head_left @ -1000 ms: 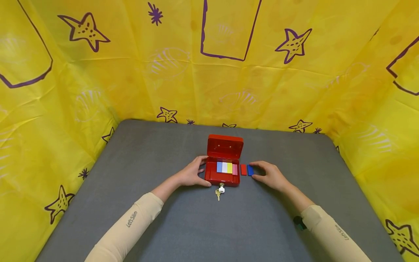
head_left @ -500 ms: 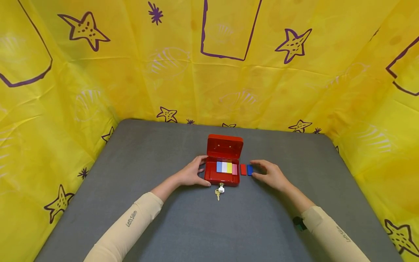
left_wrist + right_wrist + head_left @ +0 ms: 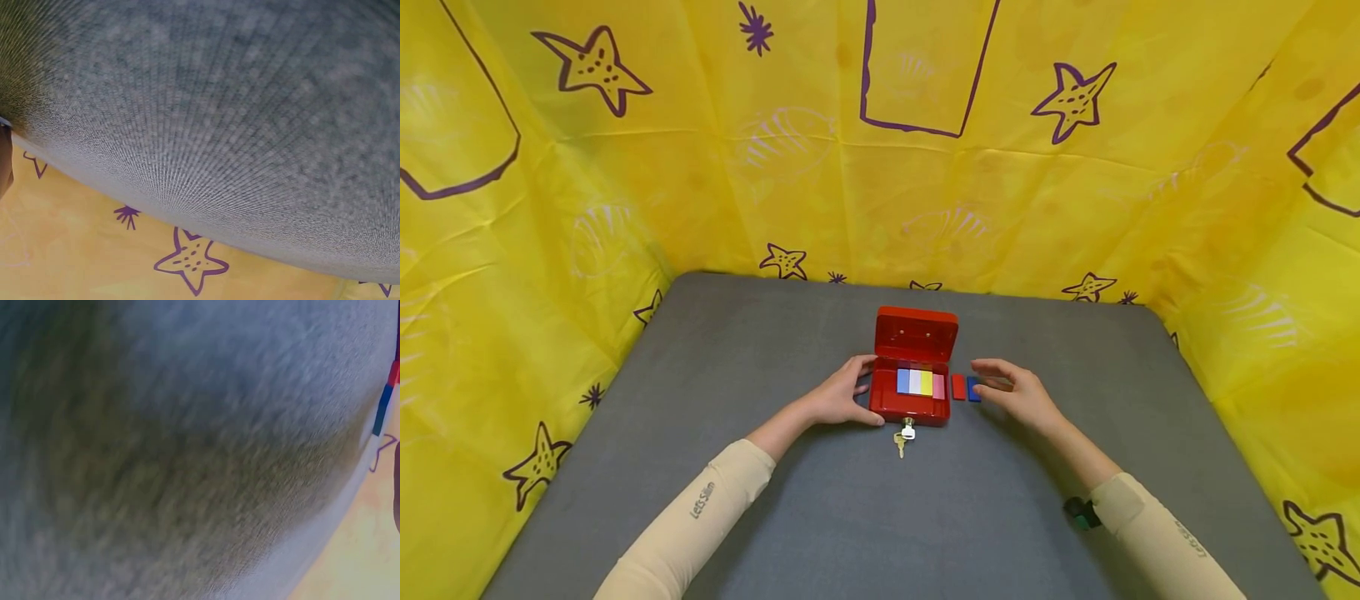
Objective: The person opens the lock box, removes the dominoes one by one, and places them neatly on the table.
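A red cash box (image 3: 886, 408) stands on the grey table with its lid (image 3: 917, 333) raised. My left hand (image 3: 835, 398) holds the box at its left side, thumb at the front corner and fingers towards the back. Inside lie a light blue block, a white block, a yellow block (image 3: 927, 383) and a pink block (image 3: 938, 387), side by side. Right of the box, a red block (image 3: 958, 387) and a dark blue block (image 3: 973, 389) lie on the table. My right hand (image 3: 1021, 398) is at the blue block, fingers spread, thumb tip over or beside its right edge.
One key (image 3: 908, 432) sits in the lock at the box's front, and a second key (image 3: 900, 444) hangs from it. The grey table (image 3: 880, 525) is bordered by yellow patterned cloth (image 3: 880, 208). Both wrist views show mostly table surface.
My right hand has shifted slightly up and away from the blue block, its fingers spreading. The left hand, the box and the blocks have stayed in place.
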`<state>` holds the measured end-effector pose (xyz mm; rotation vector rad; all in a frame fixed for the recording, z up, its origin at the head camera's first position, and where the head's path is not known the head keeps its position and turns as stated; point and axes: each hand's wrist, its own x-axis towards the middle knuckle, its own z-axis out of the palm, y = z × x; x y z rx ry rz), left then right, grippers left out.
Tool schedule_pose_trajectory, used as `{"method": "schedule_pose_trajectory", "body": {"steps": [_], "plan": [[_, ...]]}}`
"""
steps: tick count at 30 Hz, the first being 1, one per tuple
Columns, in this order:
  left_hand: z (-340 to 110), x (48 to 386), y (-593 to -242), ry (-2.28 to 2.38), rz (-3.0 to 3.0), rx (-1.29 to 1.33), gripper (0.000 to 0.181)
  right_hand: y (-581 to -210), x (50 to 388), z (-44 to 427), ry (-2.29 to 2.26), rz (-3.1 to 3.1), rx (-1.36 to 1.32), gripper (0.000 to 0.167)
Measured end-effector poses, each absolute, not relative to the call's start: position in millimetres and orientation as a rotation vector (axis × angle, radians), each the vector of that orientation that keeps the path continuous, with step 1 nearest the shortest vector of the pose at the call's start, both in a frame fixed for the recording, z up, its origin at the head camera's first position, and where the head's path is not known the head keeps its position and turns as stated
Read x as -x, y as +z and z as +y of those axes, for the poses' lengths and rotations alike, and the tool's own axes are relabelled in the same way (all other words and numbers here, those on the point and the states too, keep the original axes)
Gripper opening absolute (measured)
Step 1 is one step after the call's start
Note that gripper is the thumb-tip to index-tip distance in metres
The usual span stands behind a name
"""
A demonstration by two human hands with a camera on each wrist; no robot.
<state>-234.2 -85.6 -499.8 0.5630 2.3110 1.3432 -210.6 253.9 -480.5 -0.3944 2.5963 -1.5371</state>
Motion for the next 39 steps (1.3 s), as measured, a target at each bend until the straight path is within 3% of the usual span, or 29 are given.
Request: {"method": "schedule_pose_trajectory", "body": {"steps": [25, 39], "plan": [[-85.4, 233.0, -497.5, 1.321, 2.313, -0.546, 0.1, -464.1, 214.1, 203.4, -1.684, 2.423, 0.526, 0.038], [-85.9, 233.6, -497.4, 1.325, 2.319, -0.568, 0.1, -462.4, 220.8, 177.6, -1.493, 2.516, 0.569, 0.038]]}}
